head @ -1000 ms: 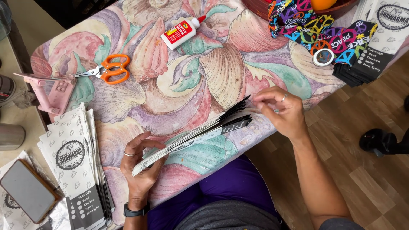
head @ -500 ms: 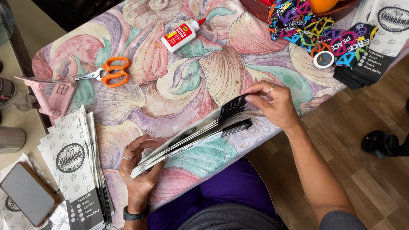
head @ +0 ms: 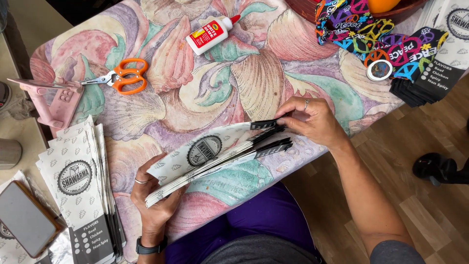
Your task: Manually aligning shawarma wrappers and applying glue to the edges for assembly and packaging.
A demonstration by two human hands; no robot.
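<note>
Your floral surface [head: 161, 105] ends beside wooden floor [head: 415, 205]; both hands' fingers clamp the sleeve stack [head: 215, 156]: left hand [head: 154, 195], right hand [head: 312, 120].

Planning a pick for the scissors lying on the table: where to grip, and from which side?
Grip the orange scissors across the orange handle loops, coming straight down from above. They lie flat on the patterned tablecloth, handles pointing right and closed metal blades pointing left toward the pink tool. The loops are the widest part; the cloth around them looks free, so probably the easiest hold.
</note>
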